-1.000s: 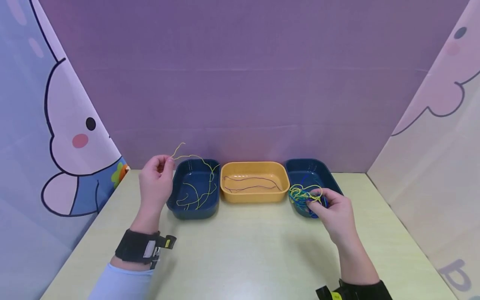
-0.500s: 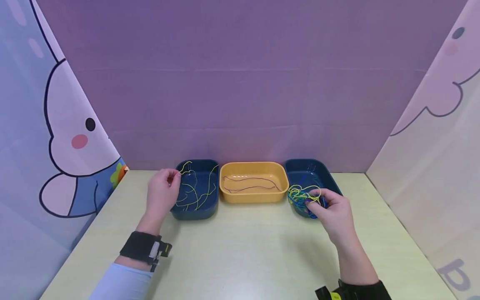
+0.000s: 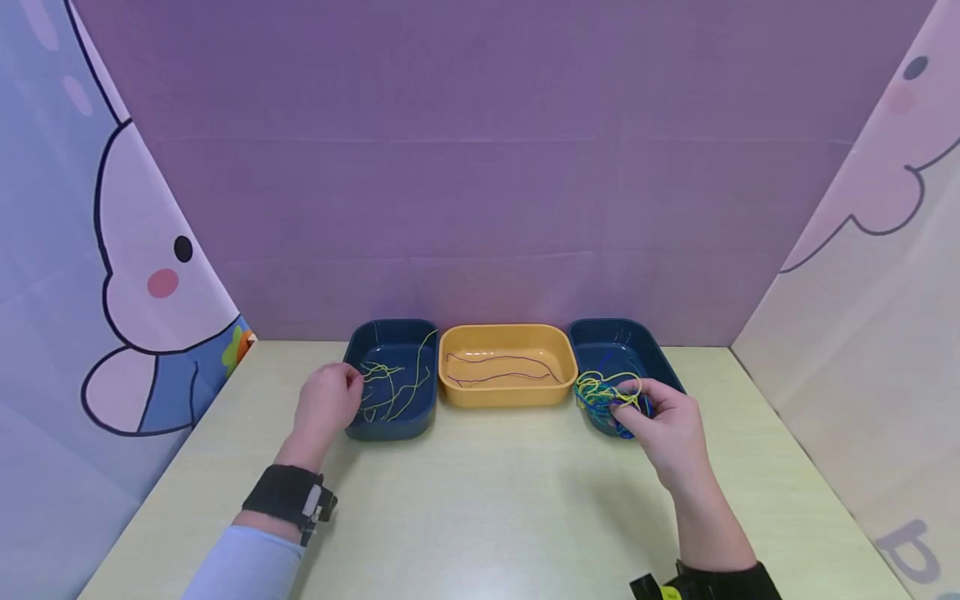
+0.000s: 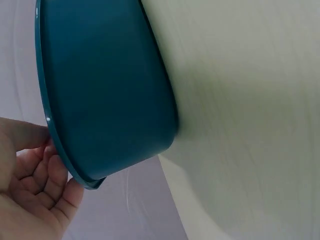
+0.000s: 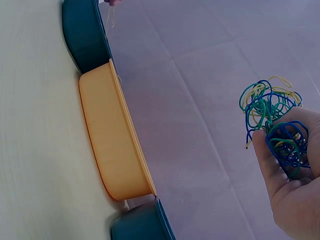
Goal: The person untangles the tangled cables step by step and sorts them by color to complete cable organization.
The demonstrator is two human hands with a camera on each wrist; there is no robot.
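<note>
"Head view, first item: what is held?"

"A tangle (image 3: 602, 395) of yellow, green and blue cords, in my right hand (image 3: 667, 421), thumb and fingers clamped on it. Seen from the head, it overlaps the near part of the right blue tray (image 3: 622, 329); from the right wrist, it is up in the air, apart from the trays' walls."

"And the left?"

"My left hand (image 3: 328, 404) is at the outer side of the left blue tray (image 3: 388, 429). Thumb and finger are together, pinching a yellow strand (image 3: 382, 369) that trails into that tray. The left wrist view has my fingertips partly hidden at the rim; whether they touch it I cannot tell."

"Other contents?"

"Further yellow strands (image 3: 416, 383) lie loosely crossed in the left blue tray. The orange tray (image 3: 510, 398), between the two blue ones, bears a dark strand (image 3: 510, 357) in two long runs."

"Surroundings?"

"A pale table (image 3: 480, 500) under the row of trays, a purple backdrop (image 3: 480, 167) behind. I wear a black band on each wrist and a light blue sleeve (image 3: 240, 571) on my left arm."
</note>
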